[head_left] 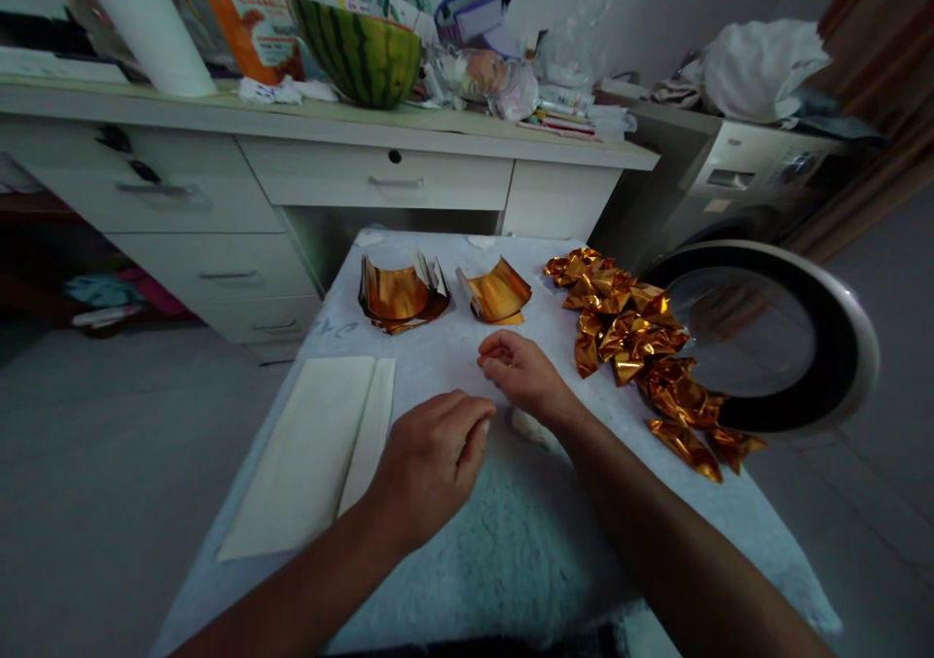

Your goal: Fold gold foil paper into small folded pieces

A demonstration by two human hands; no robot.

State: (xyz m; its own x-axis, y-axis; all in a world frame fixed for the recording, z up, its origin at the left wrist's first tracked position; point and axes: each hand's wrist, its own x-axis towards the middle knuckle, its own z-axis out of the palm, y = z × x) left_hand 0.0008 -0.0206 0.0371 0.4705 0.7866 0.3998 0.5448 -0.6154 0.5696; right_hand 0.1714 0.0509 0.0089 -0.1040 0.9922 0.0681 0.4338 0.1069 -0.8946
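Note:
My left hand (438, 463) is over the middle of the cloth-covered table, fingers curled under and thumb against the index finger. Its palm side is hidden, so anything inside does not show. My right hand (521, 371) is just beyond it, loosely curled, with nothing visible in its fingers. In front of the right hand lies a small stack of curved gold foil sheets (500, 293). A larger curved gold foil stack (401, 293) is to its left. Partly covered by my right wrist is a small whitish lump (531, 429). Folded gold foil pieces (620, 322) form a pile along the right side.
Pale yellow paper (306, 454) lies at the table's left. Behind stands a white desk (321, 171) with drawers, a cut watermelon (357, 54) and an orange bag (252, 16) on top. A washing machine's open round door (853, 337) borders the table's right edge.

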